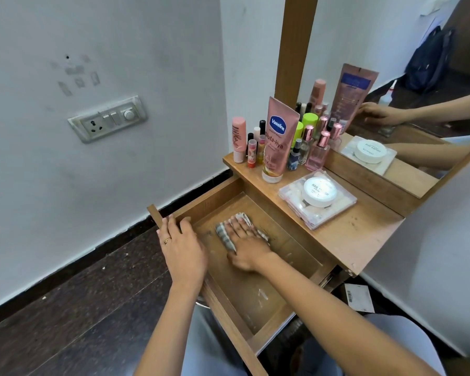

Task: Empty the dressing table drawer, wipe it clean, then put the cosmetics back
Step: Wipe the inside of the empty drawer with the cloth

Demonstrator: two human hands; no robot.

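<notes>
Lining the frame's right, a wooden worktop [364, 234] carries cosmetics [278, 142] beside a mirror [391, 63]. Left grip [183, 245] clasps the rim of the open drawer [255, 289]; right grip [246, 240], fingers straight, presses a checked cloth [224, 234].

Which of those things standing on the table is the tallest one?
The pink Vaseline tube, standing on its white cap. It rises above the small bottles and sticks beside it, and it alone has a blue oval label.
</notes>
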